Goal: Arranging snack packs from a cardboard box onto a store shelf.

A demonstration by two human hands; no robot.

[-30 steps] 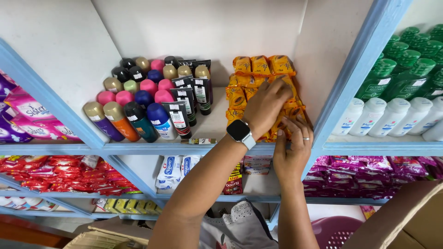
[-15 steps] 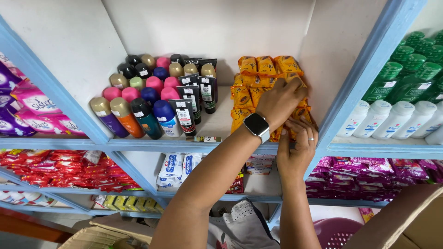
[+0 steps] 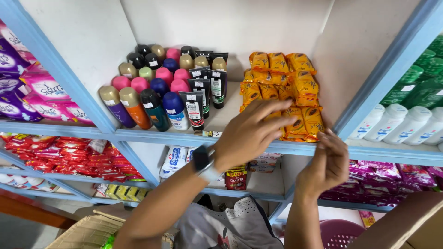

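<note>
Head view shows us both our hands empty and just in front of the stacked orange packets (image 3: 295, 99) on the blue-edged shelf (image 3: 184, 137): our left hand (image 3: 251, 133) spread with fingers loose, our right hand (image 3: 328, 163) half curled below the shelf lip. We judge the front packets sit close to the edge, so a careless brush could tip them off, or nudge the black tubes (image 3: 203, 97) beside them.

Left hand (image 3: 251, 133) blurred, hides lower front orange packets (image 3: 281, 90).
</note>
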